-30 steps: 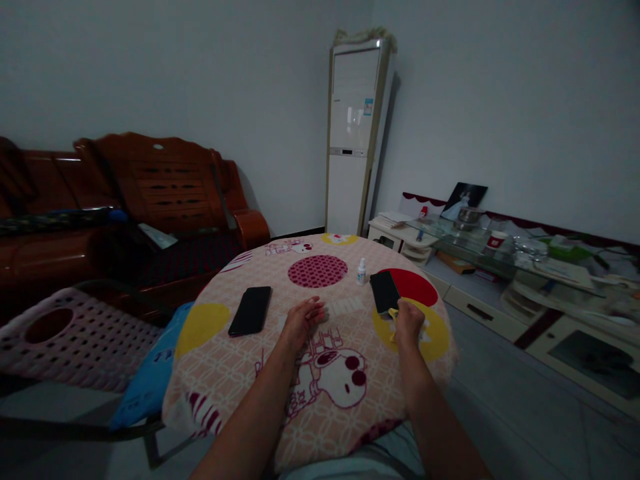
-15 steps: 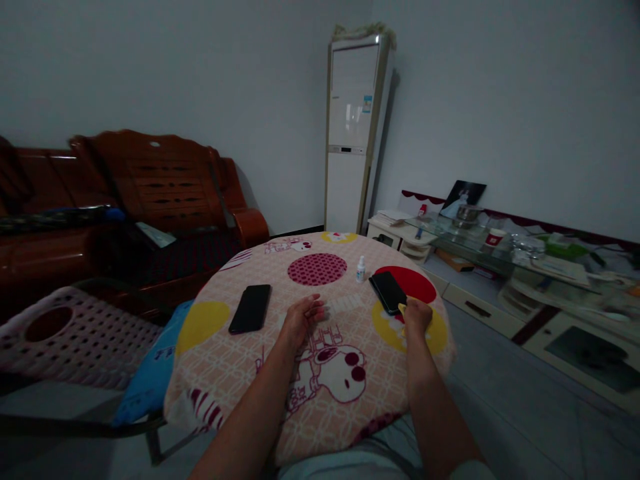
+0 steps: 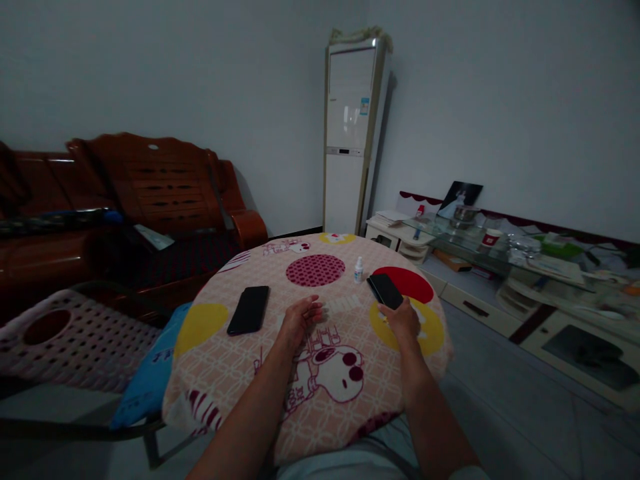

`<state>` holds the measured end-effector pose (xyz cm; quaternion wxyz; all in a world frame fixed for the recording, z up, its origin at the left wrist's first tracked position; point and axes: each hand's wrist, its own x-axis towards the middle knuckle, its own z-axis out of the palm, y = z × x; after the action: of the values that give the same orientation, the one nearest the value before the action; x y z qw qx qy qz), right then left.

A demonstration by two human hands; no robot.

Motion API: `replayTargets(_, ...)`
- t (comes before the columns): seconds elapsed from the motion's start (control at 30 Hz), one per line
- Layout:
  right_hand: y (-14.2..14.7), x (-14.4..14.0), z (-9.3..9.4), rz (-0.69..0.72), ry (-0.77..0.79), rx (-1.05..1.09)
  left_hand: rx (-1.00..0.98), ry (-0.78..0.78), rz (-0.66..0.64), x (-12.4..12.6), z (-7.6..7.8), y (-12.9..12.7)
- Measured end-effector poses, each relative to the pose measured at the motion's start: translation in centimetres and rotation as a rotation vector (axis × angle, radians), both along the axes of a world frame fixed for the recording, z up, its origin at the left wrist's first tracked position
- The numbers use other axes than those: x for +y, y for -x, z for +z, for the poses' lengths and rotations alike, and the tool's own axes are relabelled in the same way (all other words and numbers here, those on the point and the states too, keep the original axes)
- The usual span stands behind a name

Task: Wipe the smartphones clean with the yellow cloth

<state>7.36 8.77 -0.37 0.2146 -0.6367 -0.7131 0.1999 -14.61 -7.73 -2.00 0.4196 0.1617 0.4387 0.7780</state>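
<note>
My right hand (image 3: 403,320) has its thumb and fingers around the near end of a black smartphone (image 3: 384,289). The phone lies at a slant over a red and a yellow circle of the tablecloth pattern. My left hand (image 3: 301,317) rests on its side on the cloth, fingers apart and slightly bent, with nothing in it. Close to its fingertips lies a pale, see-through strip (image 3: 344,304), too faint to name. A small white spray bottle (image 3: 359,270) stands upright left of the held phone. Left of my left hand, a second black smartphone (image 3: 249,310) lies flat.
The round table (image 3: 240,367) wears a pink patterned cloth. Left stand a woven chair (image 3: 95,340) with a blue cushion (image 3: 150,373) and a wooden sofa (image 3: 160,180). A tall white air conditioner (image 3: 347,133) is behind; a low cabinet (image 3: 465,307) with clutter is on the right.
My right hand has shifted left and taken hold of the phone's near end. A yellow bit seen at its fingers earlier no longer shows. The left hand stays put.
</note>
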Motion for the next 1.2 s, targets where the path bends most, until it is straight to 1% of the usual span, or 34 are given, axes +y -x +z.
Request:
replayTargets(0.13,0.2,-0.1,0.2,-0.016,-0.011,-0.062,0.011,-0.002,-0.006,0.0,-0.1,0.1)
replayTargets(0.3,0.3,-0.1,0.0,-0.026,-0.021,-0.089,0.026,-0.001,-0.003,0.1,-0.4,0.2)
replayTargets(0.43,0.1,0.0,-0.3,-0.019,-0.050,-0.070,0.026,-0.005,-0.007,0.1,-0.4,0.2)
replayTargets(0.67,-0.3,0.9,-0.1,0.003,0.003,-0.039,0.018,0.006,0.003,0.0,-0.1,0.0)
replayTargets(1.2,-0.5,1.3,0.3,0.000,-0.008,-0.010,0.004,0.024,0.010,-0.1,0.4,-0.3)
